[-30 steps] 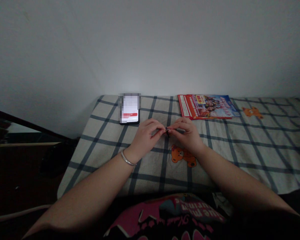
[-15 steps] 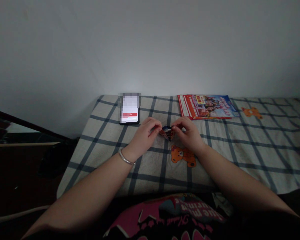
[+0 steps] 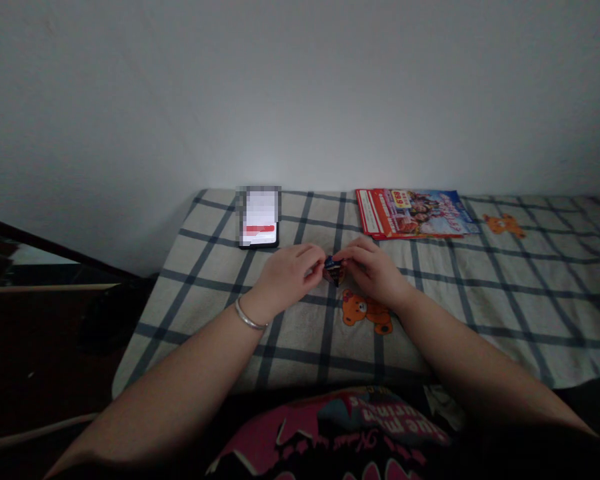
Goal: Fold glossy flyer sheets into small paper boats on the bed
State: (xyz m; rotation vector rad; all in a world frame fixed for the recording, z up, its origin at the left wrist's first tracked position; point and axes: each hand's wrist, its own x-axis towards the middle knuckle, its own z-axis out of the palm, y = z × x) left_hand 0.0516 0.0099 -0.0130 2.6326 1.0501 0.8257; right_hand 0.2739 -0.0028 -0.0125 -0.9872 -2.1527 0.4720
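My left hand (image 3: pixel 289 275) and my right hand (image 3: pixel 374 269) meet over a checked cloth (image 3: pixel 480 293), fingertips pinched together on a small folded piece of coloured paper (image 3: pixel 333 268), blue and red. The paper is mostly hidden between my fingers. A silver bangle (image 3: pixel 247 317) sits on my left wrist. Both hands rest just above an orange bear print (image 3: pixel 367 311) on the cloth.
A lit phone (image 3: pixel 260 218) lies at the back left of the cloth, near the wall. A stack of red and blue printed leaflets (image 3: pixel 414 212) lies at the back right. The cloth's left edge drops to a dark floor area.
The folded paper showed wider half a second ago; now my fingers have pressed it smaller and closer together. Both hands stay in nearly the same place.
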